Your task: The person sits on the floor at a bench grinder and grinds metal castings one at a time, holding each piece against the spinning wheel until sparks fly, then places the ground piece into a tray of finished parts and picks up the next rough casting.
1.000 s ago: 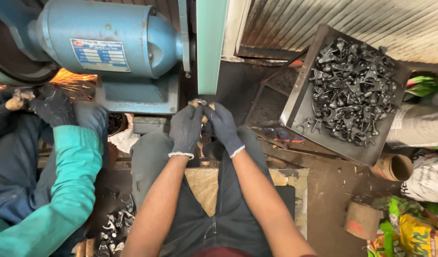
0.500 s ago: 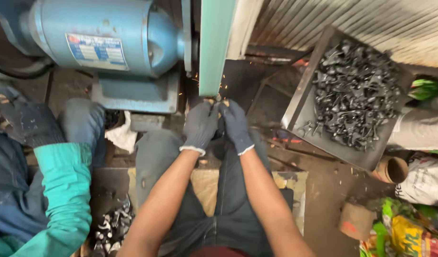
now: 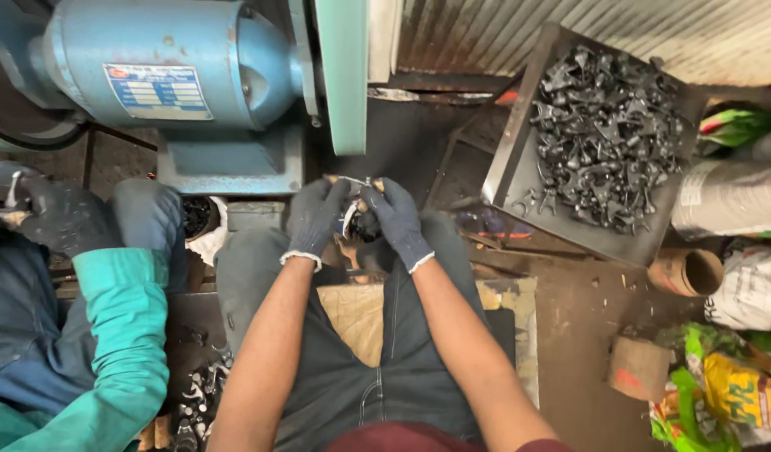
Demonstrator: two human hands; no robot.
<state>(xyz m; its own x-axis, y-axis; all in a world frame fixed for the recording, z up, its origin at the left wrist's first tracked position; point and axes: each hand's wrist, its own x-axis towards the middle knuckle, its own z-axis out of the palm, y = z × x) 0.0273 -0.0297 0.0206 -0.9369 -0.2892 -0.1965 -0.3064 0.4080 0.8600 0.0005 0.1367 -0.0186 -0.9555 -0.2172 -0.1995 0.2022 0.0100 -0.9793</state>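
Note:
Both of my hands wear dark grey knit gloves and meet just below the green guard point(image 3: 342, 75) of a blue bench grinder motor point(image 3: 159, 67). My left hand point(image 3: 314, 219) and my right hand point(image 3: 394, 222) together grip a small shiny metal part point(image 3: 352, 219) between them, over my lap. The part is mostly hidden by my fingers. My bare forearms reach up from my dark trousers.
A tilted dark tray point(image 3: 519, 134) at the right holds several black metal parts. A co-worker in a teal sleeve point(image 3: 122, 335) sits at my left, a gloved hand point(image 3: 42, 213) on a piece. More metal parts point(image 3: 197, 398) lie on the floor below. A cardboard tube point(image 3: 687, 269) and bags lie at the right.
My hands have drawn the part down and away from the grinder guard toward my lap. The sparks at the co-worker's side, seen a second ago, are gone.

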